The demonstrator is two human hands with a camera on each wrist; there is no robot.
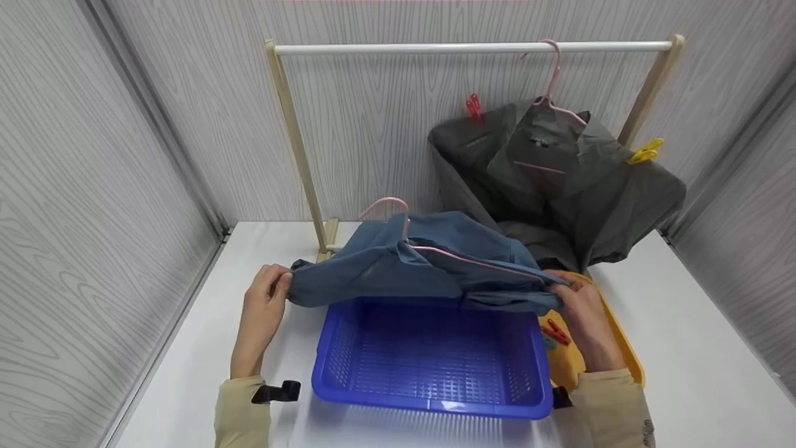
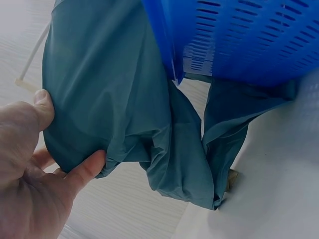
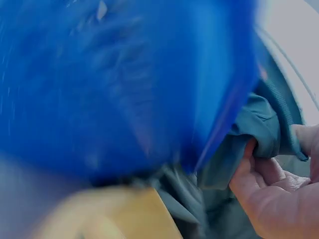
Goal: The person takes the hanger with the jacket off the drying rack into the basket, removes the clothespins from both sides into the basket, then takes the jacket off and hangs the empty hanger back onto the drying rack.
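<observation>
head view, blue garment (image 1: 379, 274) stretched left to right, pink hook (image 1: 390, 199) upward

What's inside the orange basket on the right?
In the orange basket, a red clothespin and a grey-green item show. The blue basket, blue garment and right hand cover parts of it; anything beneath them can't be seen.

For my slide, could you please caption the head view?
Blue garment with pink hanger, held in left hand and right hand beside blue basket.
</observation>
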